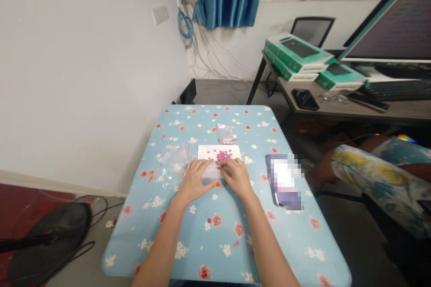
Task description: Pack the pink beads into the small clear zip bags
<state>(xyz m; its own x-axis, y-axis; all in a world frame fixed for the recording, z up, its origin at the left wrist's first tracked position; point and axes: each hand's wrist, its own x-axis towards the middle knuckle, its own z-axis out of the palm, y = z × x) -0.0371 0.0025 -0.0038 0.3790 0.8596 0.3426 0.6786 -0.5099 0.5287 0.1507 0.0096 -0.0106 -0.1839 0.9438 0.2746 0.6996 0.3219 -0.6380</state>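
Observation:
Pink beads lie in a cluster on a white sheet of paper, with a few loose ones to the left. My left hand rests over the sheet's lower left, fingers stretched out and thumb spread apart. Opposite it, my right hand is closed in a pinch just below the beads. A thin brownish, wire-like piece sticks out from its fingertips; its exact kind is too small to tell. Something whitish shows between the hands.
A clear plastic bag lies left of the paper, and a small clear packet behind it. A phone, partly blurred, is on the flowered table at right. Beyond stand a desk with green keyboard boxes and a seated person's leg.

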